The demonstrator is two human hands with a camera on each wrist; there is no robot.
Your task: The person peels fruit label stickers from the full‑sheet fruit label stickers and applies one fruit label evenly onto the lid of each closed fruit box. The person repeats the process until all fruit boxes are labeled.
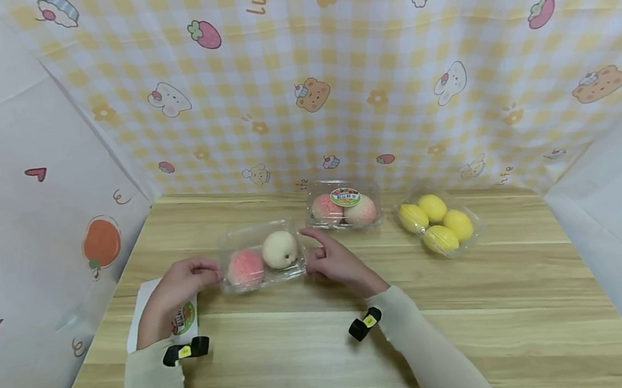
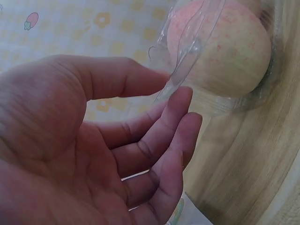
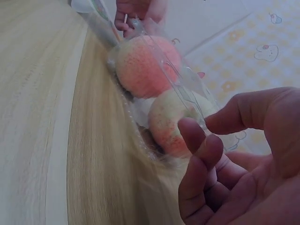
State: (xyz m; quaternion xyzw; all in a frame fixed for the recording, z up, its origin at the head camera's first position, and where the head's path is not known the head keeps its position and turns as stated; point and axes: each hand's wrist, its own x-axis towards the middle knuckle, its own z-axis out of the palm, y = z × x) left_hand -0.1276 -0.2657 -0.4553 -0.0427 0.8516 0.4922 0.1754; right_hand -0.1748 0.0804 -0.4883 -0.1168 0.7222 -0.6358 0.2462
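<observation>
A clear plastic fruit box [image 1: 266, 283] holds two peaches, one turned pink side up [image 1: 246, 269] and one pale [image 1: 280, 250]. At its left end, my left hand [image 1: 180, 285] pinches the rim between thumb and fingertips. My right hand [image 1: 337, 263] pinches the opposite end, its thumb and fingertips on either side of the rim in the right wrist view. No label shows on this box. Under my left wrist lies a white sheet [image 1: 146, 296] with a printed fruit label [image 1: 187, 316], partly hidden by the arm.
Behind to the right stands another clear box [image 1: 374, 219] with two peaches and an oval label [image 1: 345, 196] on its lid. Farther right is a clear pack of several lemons [image 1: 441, 238]. A checked cloth [image 1: 374, 46] hangs along the wooden table's [image 1: 520, 323] back edge.
</observation>
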